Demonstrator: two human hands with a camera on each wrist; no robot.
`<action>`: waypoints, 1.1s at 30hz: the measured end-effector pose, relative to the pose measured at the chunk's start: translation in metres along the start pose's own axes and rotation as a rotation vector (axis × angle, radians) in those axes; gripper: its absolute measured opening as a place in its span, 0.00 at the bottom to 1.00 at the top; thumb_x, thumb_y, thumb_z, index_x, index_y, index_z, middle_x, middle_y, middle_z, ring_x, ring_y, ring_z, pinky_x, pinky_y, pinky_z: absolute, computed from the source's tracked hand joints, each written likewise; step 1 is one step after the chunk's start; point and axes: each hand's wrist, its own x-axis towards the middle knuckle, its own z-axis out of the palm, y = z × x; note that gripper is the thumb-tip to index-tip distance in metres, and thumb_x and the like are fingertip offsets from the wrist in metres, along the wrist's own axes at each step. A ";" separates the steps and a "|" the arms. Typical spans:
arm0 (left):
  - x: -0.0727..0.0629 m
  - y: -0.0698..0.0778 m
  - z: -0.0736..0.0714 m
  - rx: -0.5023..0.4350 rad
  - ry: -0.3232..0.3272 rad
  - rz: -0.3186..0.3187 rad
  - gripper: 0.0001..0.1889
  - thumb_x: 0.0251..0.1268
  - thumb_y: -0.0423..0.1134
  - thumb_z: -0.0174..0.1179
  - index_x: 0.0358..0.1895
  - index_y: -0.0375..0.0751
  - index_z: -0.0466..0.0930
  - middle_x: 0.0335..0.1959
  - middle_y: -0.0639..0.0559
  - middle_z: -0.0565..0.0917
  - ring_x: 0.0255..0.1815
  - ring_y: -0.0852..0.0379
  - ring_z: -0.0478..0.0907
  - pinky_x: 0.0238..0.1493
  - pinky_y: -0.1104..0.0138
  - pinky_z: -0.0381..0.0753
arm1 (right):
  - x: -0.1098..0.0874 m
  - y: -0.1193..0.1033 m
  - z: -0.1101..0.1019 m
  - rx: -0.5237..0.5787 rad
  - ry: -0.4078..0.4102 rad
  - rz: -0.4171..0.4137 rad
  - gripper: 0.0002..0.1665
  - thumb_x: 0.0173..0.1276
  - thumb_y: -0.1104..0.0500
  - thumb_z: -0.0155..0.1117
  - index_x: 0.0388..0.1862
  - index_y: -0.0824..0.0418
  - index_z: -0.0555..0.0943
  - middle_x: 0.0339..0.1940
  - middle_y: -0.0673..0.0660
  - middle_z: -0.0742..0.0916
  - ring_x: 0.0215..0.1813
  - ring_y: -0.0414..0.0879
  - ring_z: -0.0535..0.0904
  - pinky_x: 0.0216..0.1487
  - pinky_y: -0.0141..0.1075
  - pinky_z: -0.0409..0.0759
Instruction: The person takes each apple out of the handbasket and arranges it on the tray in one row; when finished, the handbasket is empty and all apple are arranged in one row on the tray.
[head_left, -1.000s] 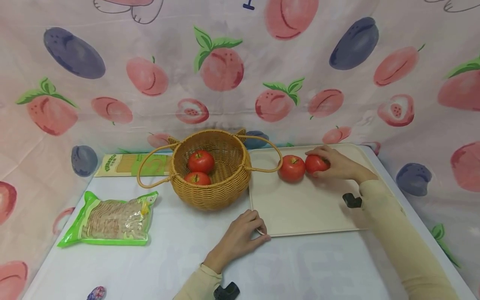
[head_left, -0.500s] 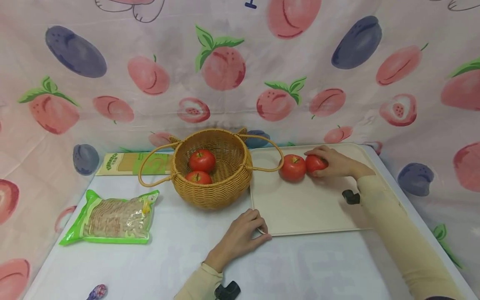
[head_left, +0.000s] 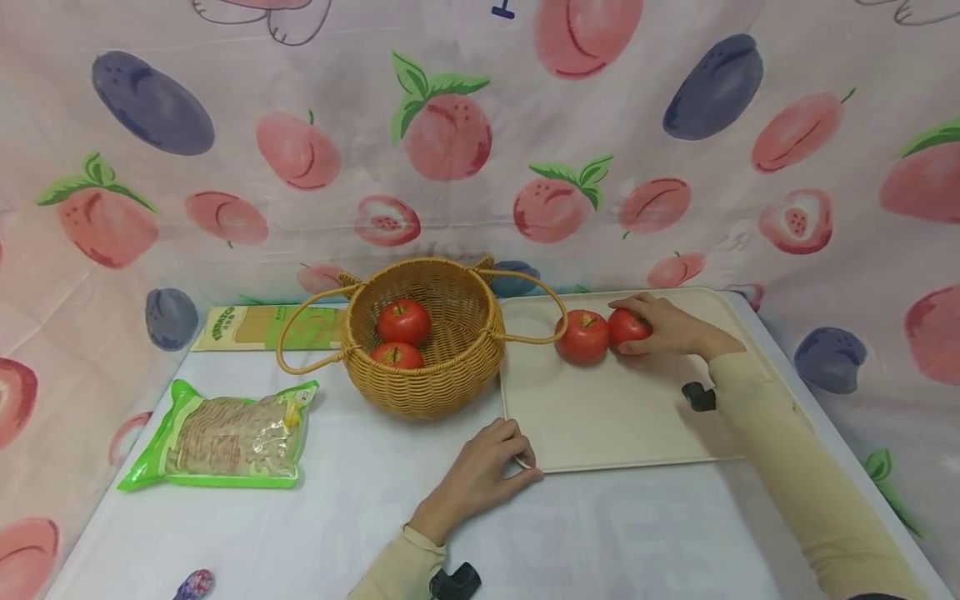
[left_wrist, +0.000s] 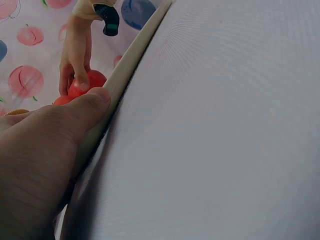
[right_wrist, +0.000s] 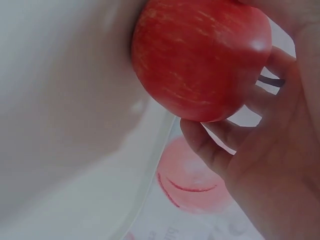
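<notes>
In the head view my right hand (head_left: 660, 325) holds a red apple (head_left: 628, 328) on the cream tray (head_left: 622, 417), fingers and thumb curled about it. The right wrist view shows that apple (right_wrist: 200, 60) low over the tray, with fingertips against its side. Just left of it, touching or nearly so, sits a second red apple (head_left: 582, 337). My left hand (head_left: 483, 467) grips the tray's near left corner. Its thumb (left_wrist: 92, 107) lies along the tray's rim in the left wrist view, while its other fingers are mostly hidden there.
A wicker basket (head_left: 423, 392) with two looped handles stands left of the tray, one handle reaching over it. Two apples (head_left: 403, 322) lie inside. Further left are a green-edged bread bag (head_left: 225, 437), a flat noodle packet (head_left: 262, 327) and a wrapped lollipop (head_left: 197, 583). A fruit-print cloth hangs behind.
My right hand has shifted very slightly left with its apple, and the neighbouring apple has moved a touch left too. The left hand stays at the tray corner.
</notes>
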 end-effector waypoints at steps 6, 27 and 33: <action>-0.001 0.000 0.000 0.007 -0.004 -0.005 0.08 0.58 0.53 0.64 0.30 0.57 0.79 0.30 0.64 0.72 0.34 0.69 0.66 0.35 0.81 0.67 | -0.001 -0.001 0.000 0.016 0.005 -0.006 0.44 0.57 0.44 0.69 0.69 0.58 0.64 0.64 0.64 0.68 0.61 0.62 0.66 0.60 0.60 0.70; -0.002 -0.001 0.001 0.007 -0.007 -0.003 0.08 0.58 0.53 0.64 0.30 0.57 0.78 0.30 0.65 0.71 0.34 0.69 0.66 0.35 0.81 0.67 | 0.016 -0.045 -0.014 0.196 0.177 -0.091 0.26 0.64 0.49 0.63 0.62 0.47 0.71 0.62 0.51 0.73 0.65 0.52 0.66 0.61 0.58 0.71; -0.001 0.000 0.000 0.009 -0.006 -0.004 0.08 0.58 0.53 0.64 0.30 0.58 0.78 0.30 0.65 0.71 0.34 0.69 0.66 0.36 0.81 0.68 | 0.022 -0.066 -0.017 0.183 0.198 -0.174 0.23 0.65 0.50 0.63 0.59 0.45 0.73 0.59 0.49 0.76 0.62 0.49 0.69 0.60 0.56 0.74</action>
